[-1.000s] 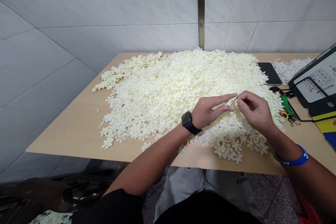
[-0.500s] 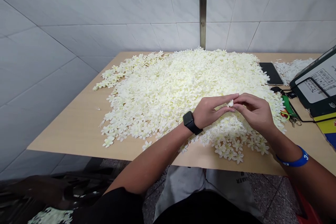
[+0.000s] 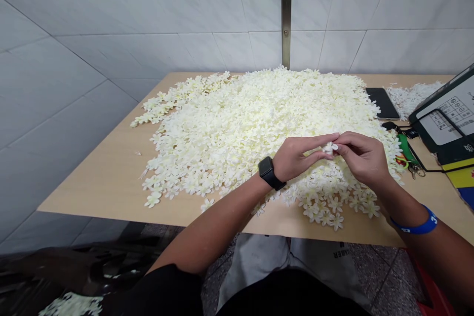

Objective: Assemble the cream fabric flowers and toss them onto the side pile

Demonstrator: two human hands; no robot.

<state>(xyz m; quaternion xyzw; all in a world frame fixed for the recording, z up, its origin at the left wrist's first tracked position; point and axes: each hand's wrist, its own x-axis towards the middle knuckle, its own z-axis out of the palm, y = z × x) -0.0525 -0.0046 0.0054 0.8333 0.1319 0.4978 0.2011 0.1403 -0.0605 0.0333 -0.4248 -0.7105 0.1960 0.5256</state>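
Between my fingertips is a small white artificial flower [image 3: 329,148], partly hidden by the fingers. My left hand [image 3: 296,155], with a black watch at its wrist, pinches it from the left between thumb and fingers. From the right, my right hand [image 3: 365,155] grips the same flower at its edge, its fingertips meeting those of the left. Both hands hover over the near right part of a wide heap of white artificial flowers [image 3: 237,133] with pale yellow centres. Some loose blossoms [image 3: 326,215] lie near the table's front edge.
A brown board tabletop [image 3: 99,173] carries the heap, against a tiled wall. On the right are a phone [image 3: 383,102], a pile of white thin pieces [image 3: 413,98], keys [image 3: 416,170] and a dark box [image 3: 452,113]. More flowers [image 3: 72,304] lie low at left.
The flower shows more between my fingers now, and my right hand has shifted slightly to the right. My left hand has barely moved.
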